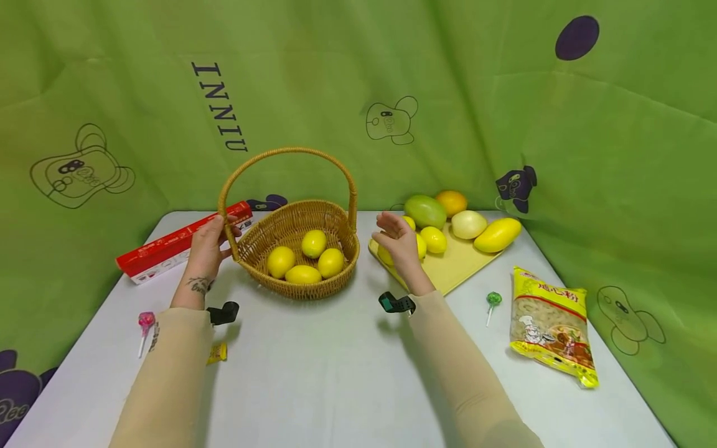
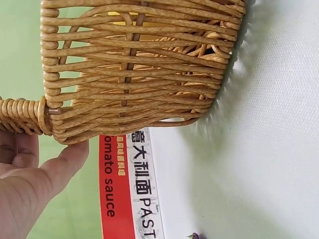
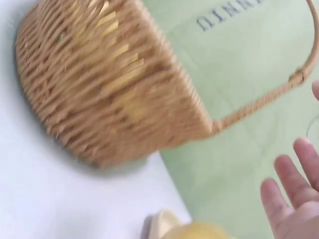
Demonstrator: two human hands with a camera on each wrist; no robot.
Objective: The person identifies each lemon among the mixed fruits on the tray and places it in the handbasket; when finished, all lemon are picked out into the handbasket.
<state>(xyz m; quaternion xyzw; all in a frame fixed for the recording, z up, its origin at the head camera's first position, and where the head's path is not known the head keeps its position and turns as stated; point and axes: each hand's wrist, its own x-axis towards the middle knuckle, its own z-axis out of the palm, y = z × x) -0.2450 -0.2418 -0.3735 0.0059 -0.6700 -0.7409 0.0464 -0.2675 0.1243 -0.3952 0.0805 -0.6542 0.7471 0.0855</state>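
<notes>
A woven wicker basket (image 1: 263,278) with a tall arched handle stands on the table, holding several lemons (image 1: 303,274). My left hand (image 1: 206,241) grips the left base of its handle; in the left wrist view the thumb (image 2: 67,162) presses near the rim and the other fingers are partly hidden behind the handle. Over the left part of a yellow tray (image 1: 456,270), my right hand (image 1: 399,244) is raised with its fingers apart and nothing held. Lemons (image 1: 433,239) lie on the tray beside and partly behind this hand.
Also on the tray are a green mango (image 1: 424,211), an orange fruit (image 1: 451,203), a pale fruit (image 1: 469,224) and a yellow mango (image 1: 498,235). A pasta box (image 1: 173,246), two lollipops (image 1: 146,320), a yellow wrapped candy (image 1: 217,353) and a noodle bag (image 1: 551,326) lie around.
</notes>
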